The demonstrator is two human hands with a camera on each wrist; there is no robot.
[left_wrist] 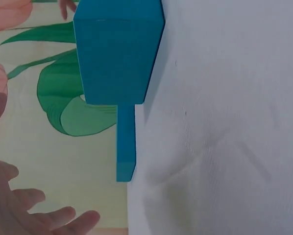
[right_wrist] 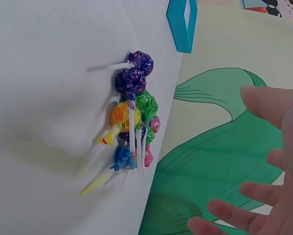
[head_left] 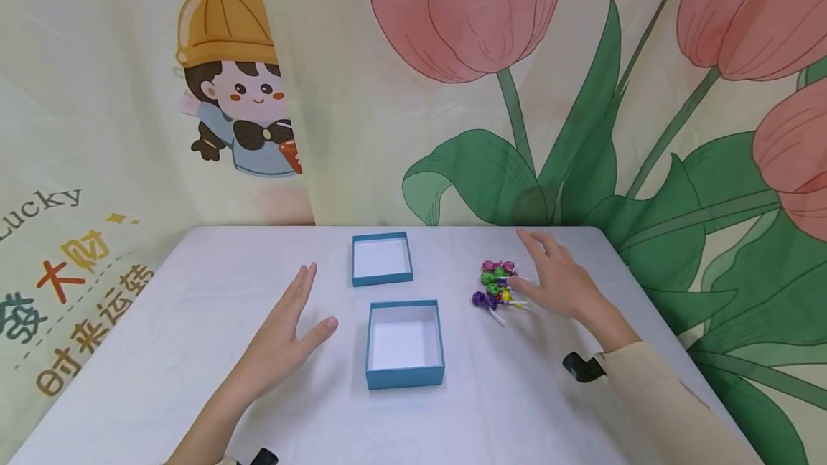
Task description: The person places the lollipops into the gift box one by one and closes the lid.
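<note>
Two hands held wide over the bench (head_left: 310, 415), lollipops to the right of an open box (head_left: 405, 377).
The backdrop (head_left: 349, 92) reads "Lucky", "發大财" and "时来运转", the first two clipped by the left edge; print on the lollipops (head_left: 489, 278) is too small to read. The left hand (head_left: 274, 350), fingers straight and thumb apart, is beside the box, a lid (head_left: 382, 280) lying beyond; the right hand (head_left: 558, 278), fingers spread, partly hides the heaped lollipops.
</note>
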